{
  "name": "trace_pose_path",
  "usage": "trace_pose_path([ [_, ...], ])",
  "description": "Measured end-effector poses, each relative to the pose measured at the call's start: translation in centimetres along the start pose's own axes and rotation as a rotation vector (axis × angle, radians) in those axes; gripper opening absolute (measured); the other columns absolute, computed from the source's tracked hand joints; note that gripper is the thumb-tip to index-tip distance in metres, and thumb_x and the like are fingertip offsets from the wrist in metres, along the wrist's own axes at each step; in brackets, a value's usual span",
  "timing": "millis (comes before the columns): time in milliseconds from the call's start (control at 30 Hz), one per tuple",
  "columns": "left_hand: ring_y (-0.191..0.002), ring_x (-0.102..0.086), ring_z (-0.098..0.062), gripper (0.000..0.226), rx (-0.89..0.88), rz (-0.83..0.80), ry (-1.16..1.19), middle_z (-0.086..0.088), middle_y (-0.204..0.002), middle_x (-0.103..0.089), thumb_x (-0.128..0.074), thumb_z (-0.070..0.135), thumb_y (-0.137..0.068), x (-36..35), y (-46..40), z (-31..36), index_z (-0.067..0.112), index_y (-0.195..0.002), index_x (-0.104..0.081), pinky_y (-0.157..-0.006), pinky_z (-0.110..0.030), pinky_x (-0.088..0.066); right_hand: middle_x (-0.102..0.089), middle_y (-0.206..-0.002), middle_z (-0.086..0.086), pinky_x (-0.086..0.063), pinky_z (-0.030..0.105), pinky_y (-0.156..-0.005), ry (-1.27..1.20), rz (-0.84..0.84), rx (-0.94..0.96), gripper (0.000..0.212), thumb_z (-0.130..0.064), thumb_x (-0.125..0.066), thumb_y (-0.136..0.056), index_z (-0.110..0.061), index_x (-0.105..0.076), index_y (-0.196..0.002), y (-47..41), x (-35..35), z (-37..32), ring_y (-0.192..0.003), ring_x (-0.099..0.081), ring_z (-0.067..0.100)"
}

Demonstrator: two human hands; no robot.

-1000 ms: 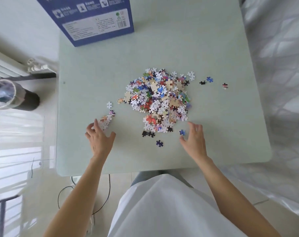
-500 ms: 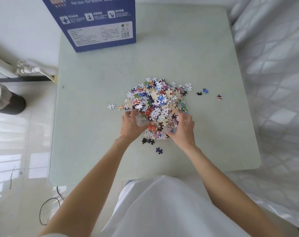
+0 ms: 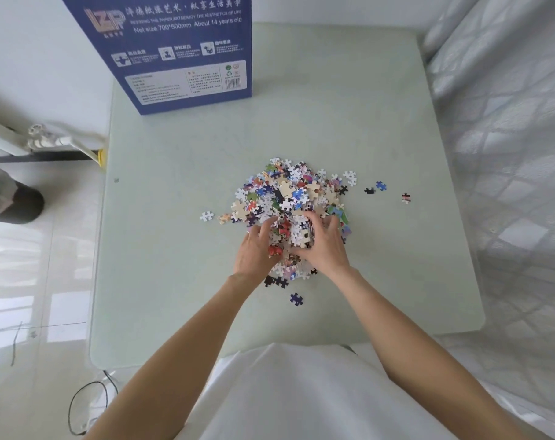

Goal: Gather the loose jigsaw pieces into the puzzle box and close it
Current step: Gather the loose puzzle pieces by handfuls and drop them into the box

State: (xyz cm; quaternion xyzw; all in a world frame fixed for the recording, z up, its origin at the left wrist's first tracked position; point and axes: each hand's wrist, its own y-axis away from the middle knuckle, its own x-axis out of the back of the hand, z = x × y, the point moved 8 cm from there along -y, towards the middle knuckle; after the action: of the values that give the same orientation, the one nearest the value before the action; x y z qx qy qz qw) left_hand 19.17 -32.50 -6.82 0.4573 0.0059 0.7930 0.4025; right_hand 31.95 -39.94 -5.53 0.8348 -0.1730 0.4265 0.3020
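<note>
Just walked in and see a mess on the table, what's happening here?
A person is scooping jigsaw pieces together. The left hand and right hand cup a handful from the near side of the pile on the pale green table. The blue puzzle box stands at the far left corner. Several stray pieces lie scattered around the pile.

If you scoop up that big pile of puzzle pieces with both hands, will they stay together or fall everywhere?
Probably some will fall. The pile of puzzle pieces is many small, separate, flat bits, so it likely shifts and spills between fingers. The left hand and right hand cup it from both sides, which should help. The pieces look light, and strays already lie around the table.
</note>
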Motion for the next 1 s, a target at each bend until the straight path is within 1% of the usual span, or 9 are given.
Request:
trace_pose_path([
  [133, -0.095, -0.061, -0.023, 0.067, 0.031, -0.004, 0.068, -0.01, -0.132, -0.043, -0.068, 0.026, -0.082, 0.5, -0.5, 0.2, 0.025, -0.137, -0.031, -0.083, -0.034, -0.046, -0.037, -0.113, 0.006, -0.048, 0.029, -0.073, -0.011, 0.017, 0.045, 0.06, -0.029, -0.072, -0.078, -0.034, -0.041, -0.129, -0.2, 0.8, 0.1, -0.094, -0.052, 0.021],
  [200, -0.099, -0.058, -0.022, 0.066, 0.079, -0.028, 0.126, -0.008, -0.131, -0.041, -0.067, 0.037, -0.08, 0.5, -0.8, 0.3, 0.027, -0.135, -0.032, -0.084, -0.032, -0.044, -0.037, -0.114, 0.006, -0.05, 0.033, -0.079, -0.036, 0.006, 0.043, 0.059, -0.026, -0.072, -0.078, -0.033, -0.042, -0.128, -0.2, 0.9, 0.3, -0.097, -0.051, 0.021],
  [300, -0.109, -0.054, -0.022, 0.065, 0.174, 0.013, 0.199, -0.004, -0.133, -0.044, -0.061, 0.053, -0.081, 0.9, -1.4, 0.8, 0.022, -0.132, -0.036, -0.09, -0.033, -0.042, -0.031, -0.125, 0.008, -0.042, 0.032, -0.092, -0.133, -0.105, 0.015, 0.069, -0.033, -0.076, -0.073, -0.031, -0.039, -0.131, -0.4, 0.5, 0.5, -0.111, -0.044, 0.021],
  [367, -0.108, -0.056, -0.021, 0.057, 0.233, 0.06, 0.202, -0.004, -0.131, -0.049, -0.058, 0.049, -0.085, 1.3, -1.8, 0.8, 0.019, -0.129, -0.039, -0.088, -0.033, -0.044, -0.029, -0.13, 0.008, -0.039, 0.034, -0.093, -0.183, -0.143, -0.018, 0.075, -0.046, -0.076, -0.069, -0.029, -0.036, -0.13, -0.5, 0.3, 0.4, -0.112, -0.041, 0.019],
  [467, -0.093, -0.062, -0.021, 0.043, 0.25, 0.076, 0.178, -0.005, -0.125, -0.058, -0.059, 0.034, -0.089, 1.6, -2.1, 1.2, 0.018, -0.126, -0.045, -0.077, -0.03, -0.048, -0.041, -0.127, 0.009, -0.049, 0.034, -0.077, -0.135, 0.006, -0.064, 0.075, -0.056, -0.07, -0.071, -0.023, -0.031, -0.127, -1.0, 1.4, 0.3, -0.102, -0.053, 0.023],
  [567, -0.079, -0.06, -0.016, 0.035, 0.24, 0.076, 0.165, -0.004, -0.117, -0.063, -0.061, 0.027, -0.089, 2.0, -1.5, 1.3, 0.02, -0.122, -0.053, -0.066, -0.027, -0.046, -0.048, -0.123, 0.01, -0.042, 0.027, -0.06, -0.038, 0.098, -0.054, 0.079, -0.049, -0.07, -0.075, -0.016, -0.026, -0.132, -1.5, 2.2, -0.4, -0.092, -0.06, 0.024],
  [667, -0.093, -0.062, -0.02, 0.032, 0.223, 0.118, 0.164, -0.002, -0.117, -0.065, -0.065, 0.021, -0.086, 2.7, -0.7, 0.9, 0.019, -0.117, -0.059, -0.079, -0.029, -0.048, -0.046, -0.132, 0.009, -0.051, 0.034, -0.075, -0.106, 0.095, -0.052, 0.083, -0.04, -0.073, -0.075, -0.012, -0.026, -0.139, -1.7, 2.4, -0.3, -0.105, -0.058, 0.024],
  [767, -0.094, -0.062, -0.02, 0.029, 0.251, 0.174, 0.181, -0.002, -0.114, -0.066, -0.067, 0.019, -0.085, 3.5, 0.1, 0.4, 0.018, -0.114, -0.063, -0.081, -0.028, -0.046, -0.045, -0.134, 0.009, -0.044, 0.037, -0.098, -0.134, 0.048, -0.009, 0.061, -0.026, -0.069, -0.082, -0.008, -0.042, -0.132, -1.8, 2.6, -0.2, -0.119, -0.05, 0.024],
  [1000, -0.083, -0.054, -0.009, 0.032, 0.267, 0.228, 0.19, -0.001, -0.115, -0.067, -0.07, 0.02, -0.082, 5.1, 1.3, 0.0, 0.021, -0.114, -0.066, -0.079, -0.021, -0.043, -0.054, -0.131, 0.011, -0.035, 0.026, -0.101, -0.206, 0.052, 0.1, 0.047, -0.015, -0.063, -0.087, -0.003, -0.048, -0.13, -1.5, 4.4, -1.3, -0.121, -0.049, 0.022],
])
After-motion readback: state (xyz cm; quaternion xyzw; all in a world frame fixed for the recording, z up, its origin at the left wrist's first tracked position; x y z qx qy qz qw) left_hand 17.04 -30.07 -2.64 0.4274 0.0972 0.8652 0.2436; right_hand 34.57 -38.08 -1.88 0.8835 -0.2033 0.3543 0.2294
